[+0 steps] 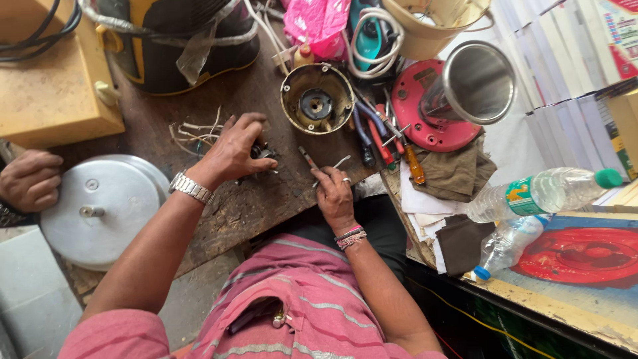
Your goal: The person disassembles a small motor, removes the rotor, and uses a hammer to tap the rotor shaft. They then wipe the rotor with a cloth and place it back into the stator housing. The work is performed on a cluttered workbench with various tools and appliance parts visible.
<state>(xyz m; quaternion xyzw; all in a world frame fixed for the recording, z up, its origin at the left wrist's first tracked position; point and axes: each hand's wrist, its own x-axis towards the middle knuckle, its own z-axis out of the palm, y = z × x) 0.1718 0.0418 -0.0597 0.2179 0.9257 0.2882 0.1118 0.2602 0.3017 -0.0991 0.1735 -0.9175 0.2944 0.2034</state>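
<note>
Striped pink shirt (299, 299) nearest. Left hand (232, 149) clamps one small dark part (262, 153); right hand (334, 193) grips one pair of pliers (325, 166). Two plastic bottles (541, 193) alongside.

Rough, scarred wood is showing on the workbench (266, 206) at frame centre; a smooth matt metal lid (100, 206) is lying left; a shiny steel jar (475, 83) is gleaming upper right above crumpled olive cloth (458, 173).

Appliance repair workshop: scarred wooden bench (266, 206), screwdrivers (392, 149), loose wires (193, 129), opened motor housing (317, 98)
</note>
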